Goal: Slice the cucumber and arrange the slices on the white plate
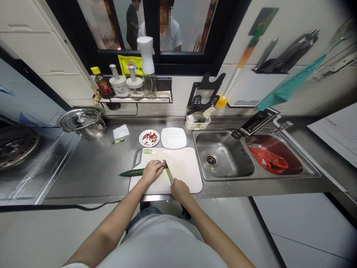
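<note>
As the dark cucumber (131, 173) is pinned across the white cutting board (187, 167), its tapered end is left jutting past the board's left edge, out over the steel worktop (86, 167). It's held down by the left grip (154, 171), closed over it toward its right end, and the knife (169, 175) is firmly clasped in the right grip (180, 189)! The blade is angled just beside the left fingertips; whether the cucumber is touched by the edge can't quite be made out at this size. Up near the board's top left corner, cut slices (147, 151) are laid in an overlapping row. Just beyond, a round plate (140, 140) is dotted with red pieces, and a squarish white dish (173, 138) is set beside it.
</note>
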The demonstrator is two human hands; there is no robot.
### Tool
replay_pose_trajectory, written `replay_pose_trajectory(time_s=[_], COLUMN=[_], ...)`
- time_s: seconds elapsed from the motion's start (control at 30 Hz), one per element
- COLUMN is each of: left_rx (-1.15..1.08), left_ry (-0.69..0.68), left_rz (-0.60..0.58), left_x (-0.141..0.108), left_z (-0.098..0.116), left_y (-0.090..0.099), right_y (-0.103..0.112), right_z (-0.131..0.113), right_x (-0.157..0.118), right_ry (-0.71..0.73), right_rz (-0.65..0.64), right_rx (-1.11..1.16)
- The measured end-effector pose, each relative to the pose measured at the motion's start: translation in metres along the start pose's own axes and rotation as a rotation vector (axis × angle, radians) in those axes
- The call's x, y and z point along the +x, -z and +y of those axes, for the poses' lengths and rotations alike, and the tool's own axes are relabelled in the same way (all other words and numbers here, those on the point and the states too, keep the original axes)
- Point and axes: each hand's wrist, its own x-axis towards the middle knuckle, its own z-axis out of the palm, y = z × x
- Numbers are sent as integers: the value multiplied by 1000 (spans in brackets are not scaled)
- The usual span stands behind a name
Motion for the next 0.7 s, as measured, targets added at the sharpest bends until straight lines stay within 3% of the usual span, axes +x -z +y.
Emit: replay_pose_trajectory(time_s=[0.27, 0.5, 0.7], left_rx=[8, -5, -73], left_ry=[13, 82, 168], left_rz=[-20, -28, 136], left_x=[2, -1, -5], left_z=[3, 8, 12], left_y=[3, 9, 12], right_y=[5, 17, 17], right_z=[16, 29, 38], right_x=[-18, -26, -25], right_ry=[-10, -90, -62], right_rz=[-20, 53, 174], right_rx=[20, -131, -209])
